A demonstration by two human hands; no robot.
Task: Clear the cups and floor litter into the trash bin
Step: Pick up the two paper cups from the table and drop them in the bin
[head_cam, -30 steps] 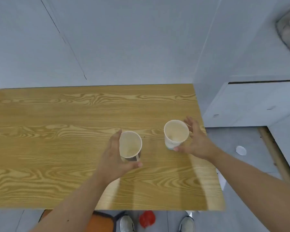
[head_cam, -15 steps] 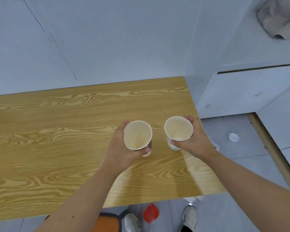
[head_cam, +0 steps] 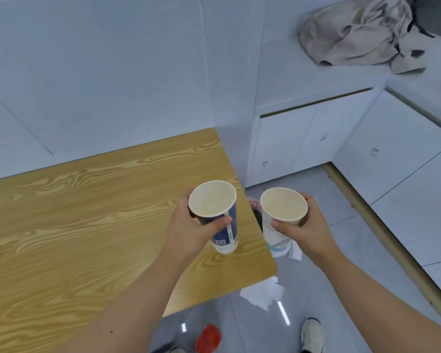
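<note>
My left hand (head_cam: 189,229) grips a blue and white paper cup (head_cam: 214,212), held upright above the right end of the wooden table (head_cam: 87,225). My right hand (head_cam: 306,228) holds a white paper cup (head_cam: 280,215) over the floor just past the table's edge. Both cups look empty inside. On the grey floor lie a crumpled white paper (head_cam: 262,293), a red scrap (head_cam: 208,338) and another white piece (head_cam: 294,252) under the right cup. No trash bin is in view.
White cabinets (head_cam: 316,138) run along the right and back right, with a beige cloth (head_cam: 357,31) heaped on the counter. A wooden strip (head_cam: 382,240) lies along the cabinet base. My shoe (head_cam: 312,335) stands on the floor near the litter.
Both hands have lifted the cups off the table and carried them to the right. The view has swung right, bringing the cabinets, the cloth and more floor litter into sight.
</note>
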